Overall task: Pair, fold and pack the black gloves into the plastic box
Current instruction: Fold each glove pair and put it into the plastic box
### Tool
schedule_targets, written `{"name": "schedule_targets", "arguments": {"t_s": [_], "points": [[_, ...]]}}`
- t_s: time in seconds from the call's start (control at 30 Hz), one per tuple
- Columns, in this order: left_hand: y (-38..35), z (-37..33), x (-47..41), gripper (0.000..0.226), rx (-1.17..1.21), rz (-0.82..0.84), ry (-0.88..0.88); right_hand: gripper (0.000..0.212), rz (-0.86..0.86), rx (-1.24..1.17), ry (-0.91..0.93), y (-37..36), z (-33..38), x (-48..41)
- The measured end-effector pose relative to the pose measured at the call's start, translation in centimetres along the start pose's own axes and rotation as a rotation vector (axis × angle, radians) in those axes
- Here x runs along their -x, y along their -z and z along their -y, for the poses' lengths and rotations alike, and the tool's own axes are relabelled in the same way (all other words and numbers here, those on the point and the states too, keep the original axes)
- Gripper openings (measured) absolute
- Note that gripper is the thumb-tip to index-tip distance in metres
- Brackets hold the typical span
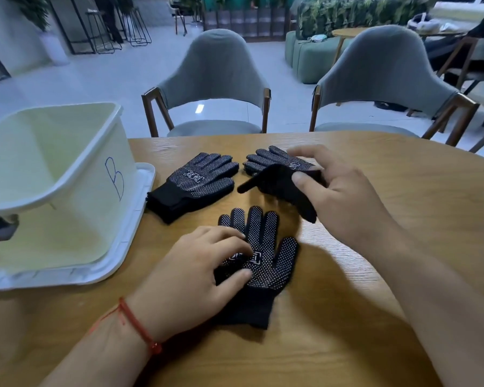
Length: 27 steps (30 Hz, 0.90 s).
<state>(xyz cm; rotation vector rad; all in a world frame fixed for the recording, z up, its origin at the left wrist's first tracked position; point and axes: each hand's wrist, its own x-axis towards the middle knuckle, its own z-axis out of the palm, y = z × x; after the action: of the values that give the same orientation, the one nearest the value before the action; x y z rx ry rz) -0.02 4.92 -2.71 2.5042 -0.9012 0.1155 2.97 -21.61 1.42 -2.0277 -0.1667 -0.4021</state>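
Note:
A black dotted glove [266,263] lies flat, palm side up, on the wooden table [375,275] in front of me. My left hand [190,275] rests on its left side with fingers and thumb touching it. My right hand [336,191] pinches another black glove [277,185] and holds it lifted above the right stack of gloves [268,157]. A second stack of black dotted gloves [199,182] lies to the left of that one. The white plastic box [53,174], marked with a blue B, stands at the left, and no gloves show inside it.
The box sits on its white lid [140,208] near the table's left edge. Two grey chairs [215,79] [386,79] stand at the far side of the table. Bare wood lies to the right of my right arm.

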Motion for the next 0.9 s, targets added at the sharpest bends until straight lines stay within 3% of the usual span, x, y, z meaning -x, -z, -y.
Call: {"name": "schedule_targets", "arguments": {"t_s": [0.17, 0.27, 0.4, 0.6, 0.73, 0.9], "points": [[-0.5, -1.1, -0.2, 0.04, -0.034, -0.02, -0.013, 0.027, 0.11, -0.471, -0.048, -0.7, 2.7, 0.9], [-1.1, -0.4, 0.0, 0.054, -0.02, -0.032, 0.039, 0.024, 0.185, -0.605, -0.018, -0.9, 3.1, 1.5], [-1.8, 0.2, 0.0, 0.076, 0.004, -0.003, 0.115, 0.038, 0.255, -0.592, 0.053, -1.9, 3.2, 1.5], [-1.5, -0.1, -0.1, 0.078, -0.074, 0.039, 0.118, 0.053, 0.312, -0.745, 0.142, -3.1, 4.1, -0.4], [-1.5, -0.1, -0.1, 0.081, -0.087, 0.06, 0.121, 0.05, 0.309, -0.798, -0.012, -3.0, 2.4, 0.8], [-1.4, -0.3, 0.0, 0.086, -0.094, 0.067, 0.117, 0.044, 0.388, -0.592, -0.137, -2.2, 1.2, 3.4]]}}
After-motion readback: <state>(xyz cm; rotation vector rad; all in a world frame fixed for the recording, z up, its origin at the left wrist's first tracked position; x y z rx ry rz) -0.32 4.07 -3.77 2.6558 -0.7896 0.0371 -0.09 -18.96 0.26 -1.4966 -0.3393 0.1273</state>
